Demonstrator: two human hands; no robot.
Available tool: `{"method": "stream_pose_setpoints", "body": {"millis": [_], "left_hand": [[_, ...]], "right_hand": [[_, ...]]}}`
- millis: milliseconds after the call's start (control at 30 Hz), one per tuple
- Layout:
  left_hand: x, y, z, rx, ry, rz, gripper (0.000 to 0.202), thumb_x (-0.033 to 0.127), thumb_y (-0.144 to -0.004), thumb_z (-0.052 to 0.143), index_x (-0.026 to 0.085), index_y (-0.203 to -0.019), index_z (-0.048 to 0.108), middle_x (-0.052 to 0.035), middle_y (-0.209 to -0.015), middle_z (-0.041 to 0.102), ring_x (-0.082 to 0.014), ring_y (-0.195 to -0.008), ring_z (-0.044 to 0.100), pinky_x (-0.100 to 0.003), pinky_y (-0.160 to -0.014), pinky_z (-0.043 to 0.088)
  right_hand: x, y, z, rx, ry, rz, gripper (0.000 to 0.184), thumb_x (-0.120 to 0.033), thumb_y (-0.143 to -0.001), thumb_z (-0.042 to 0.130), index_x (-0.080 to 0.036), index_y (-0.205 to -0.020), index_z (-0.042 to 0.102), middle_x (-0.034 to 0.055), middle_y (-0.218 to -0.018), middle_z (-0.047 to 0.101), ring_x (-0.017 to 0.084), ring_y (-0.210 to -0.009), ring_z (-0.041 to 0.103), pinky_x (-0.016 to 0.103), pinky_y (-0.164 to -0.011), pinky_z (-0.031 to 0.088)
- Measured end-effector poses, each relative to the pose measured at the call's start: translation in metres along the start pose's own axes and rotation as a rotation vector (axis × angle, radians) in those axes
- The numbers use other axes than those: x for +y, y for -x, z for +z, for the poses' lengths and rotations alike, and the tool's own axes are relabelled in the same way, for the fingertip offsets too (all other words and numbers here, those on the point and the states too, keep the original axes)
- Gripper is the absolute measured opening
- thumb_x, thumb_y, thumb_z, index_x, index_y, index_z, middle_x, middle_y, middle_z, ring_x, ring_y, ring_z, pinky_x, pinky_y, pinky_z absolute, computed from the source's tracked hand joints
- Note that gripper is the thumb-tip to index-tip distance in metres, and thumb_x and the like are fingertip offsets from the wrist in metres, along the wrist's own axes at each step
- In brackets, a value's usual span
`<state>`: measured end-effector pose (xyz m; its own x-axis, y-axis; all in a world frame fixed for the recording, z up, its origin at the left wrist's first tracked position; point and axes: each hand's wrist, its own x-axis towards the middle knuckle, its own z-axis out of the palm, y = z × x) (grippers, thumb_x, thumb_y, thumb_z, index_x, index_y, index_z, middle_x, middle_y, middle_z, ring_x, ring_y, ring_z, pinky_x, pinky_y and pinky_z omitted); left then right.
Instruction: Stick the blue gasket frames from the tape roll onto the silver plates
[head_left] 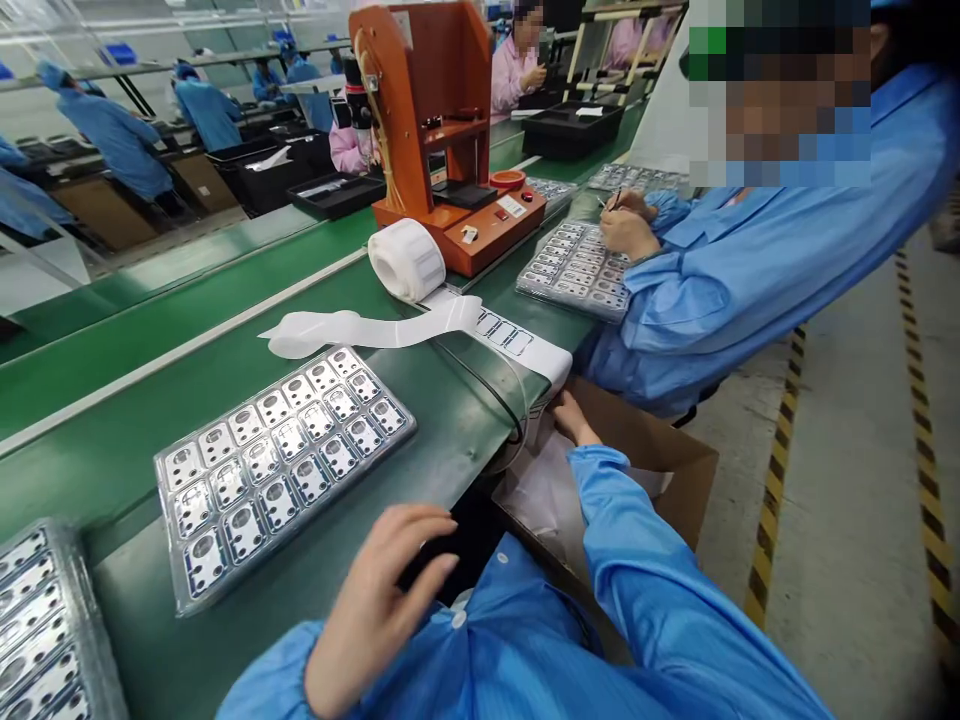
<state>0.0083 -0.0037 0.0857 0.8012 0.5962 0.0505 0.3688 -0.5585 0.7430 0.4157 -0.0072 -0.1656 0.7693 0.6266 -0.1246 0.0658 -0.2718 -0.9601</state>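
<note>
My left hand (382, 590) rests at the table's near edge, its fingers curled loosely over the dark lip, with nothing visible in them. Just beyond it lies a clear blister tray (281, 460) of small metal parts. My right hand (571, 415) reaches down at the table's right edge, against the white label strip (510, 345) hanging over it; its fingers are hidden. The strip runs from a white label roll (406, 259). Under the right hand stands an open cardboard box (660, 465) with white plastic inside.
An orange press machine (442, 120) stands behind the roll. A second tray stack (45, 625) sits at the near left. A co-worker in blue (750, 270) bends over another tray (577, 270) on the right. The green belt (150, 340) runs leftward; other workers sit beyond it.
</note>
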Motion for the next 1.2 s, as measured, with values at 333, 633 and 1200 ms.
{"method": "stream_pose_setpoints", "body": {"millis": [333,633,1200], "left_hand": [[-0.025,-0.048,0.097,-0.243,0.263,-0.152,0.025,0.034,-0.092,0.056,0.021,-0.110,0.068,-0.0056,-0.107,0.073,-0.0204,-0.100,0.067,-0.034,-0.094,0.053],[-0.029,-0.143,0.172,-0.170,0.525,-0.089,0.080,0.021,-0.078,0.072,0.023,-0.150,0.035,-0.0117,-0.124,0.064,-0.0197,-0.097,0.065,-0.034,-0.085,0.055],[-0.024,-0.159,0.176,-0.098,0.787,-0.128,0.030,0.008,-0.078,0.064,0.016,-0.106,0.057,0.0004,-0.083,0.063,-0.0115,-0.076,0.058,-0.023,-0.073,0.047]], "right_hand": [[0.011,0.076,-0.047,-0.135,-0.085,0.066,0.039,-0.051,-0.081,0.073,-0.014,-0.094,0.069,0.0051,-0.094,0.072,0.020,-0.090,0.068,0.040,-0.088,0.054],[-0.041,0.132,-0.063,-0.091,-0.194,-0.066,0.049,-0.058,-0.059,0.082,-0.019,-0.086,0.070,0.0078,-0.087,0.075,0.025,-0.080,0.068,0.039,-0.076,0.055],[-0.085,0.139,-0.074,-0.032,0.207,-0.316,0.036,-0.048,-0.075,0.071,-0.020,-0.098,0.069,0.0058,-0.090,0.070,0.021,-0.080,0.063,0.035,-0.076,0.051]]}}
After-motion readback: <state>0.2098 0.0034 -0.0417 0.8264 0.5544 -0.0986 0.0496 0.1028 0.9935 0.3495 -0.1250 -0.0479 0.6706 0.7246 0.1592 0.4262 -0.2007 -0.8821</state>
